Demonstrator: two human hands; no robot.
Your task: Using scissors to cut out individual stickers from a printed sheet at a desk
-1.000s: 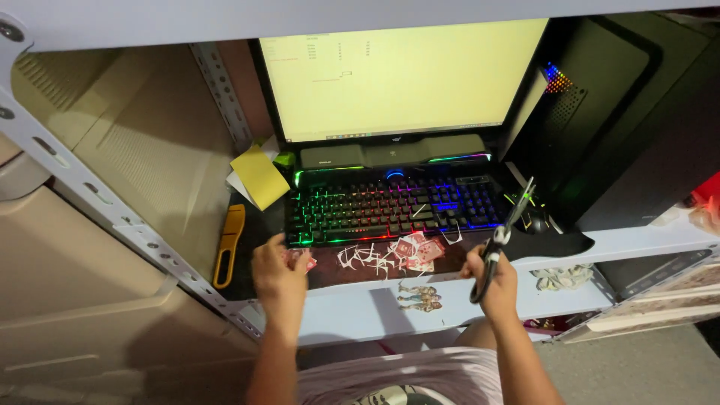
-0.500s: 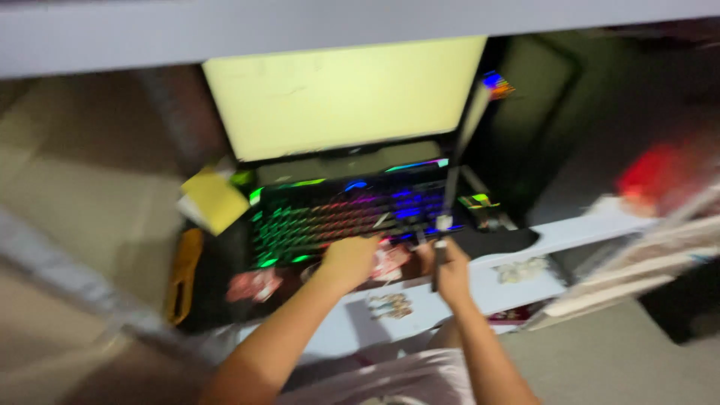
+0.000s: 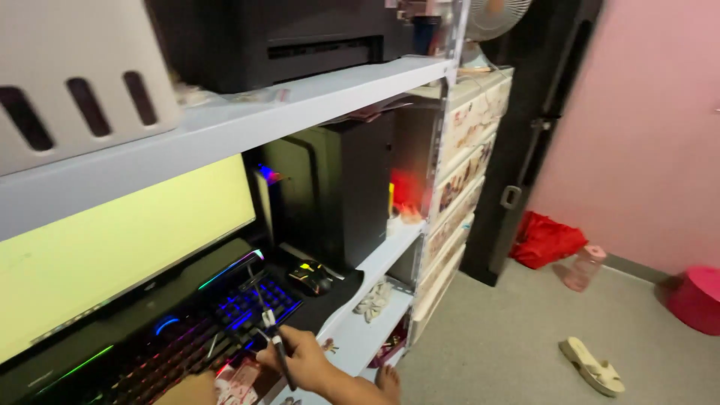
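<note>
Shelving of pale blue boards (image 3: pixel 225 124) fills the left half of the view, with a grey carpeted floor and a pink wall to the right. On the top shelf sit a white slotted bin (image 3: pixel 75 71) and a black box-shaped device (image 3: pixel 300 34).

Below, a wide monitor (image 3: pixel 120 255) glows pale yellow at the back of the desk shelf. In front of it lies a backlit keyboard (image 3: pixel 187 341), set at the shelf's front edge, apparently to stay within arm's reach.

The left hand (image 3: pixel 187 390) shows only partly at the bottom edge, near the keyboard; whether it is open or closed cannot be told.

The right hand (image 3: pixel 300 360) is closed around a thin black stick-like tool (image 3: pixel 274 337). The grip sits low on the shaft, so the upper end angles out over the right end of the keyboard. The tool's kind cannot be read.

Just right of the keyboard rests a black mouse (image 3: pixel 309 276) with lit accents, crowding the tool's end. Behind it stands a black computer tower (image 3: pixel 337 195), which closes off the shelf bay.

Further right stand a patterned drawer unit (image 3: pixel 465 165) and a black door frame (image 3: pixel 540 127). On the floor lie a red bag (image 3: pixel 544 240), a pink bottle (image 3: pixel 583 268), a cream sandal (image 3: pixel 592 365) and a red round stool (image 3: pixel 694 298), all well apart from the hands.
</note>
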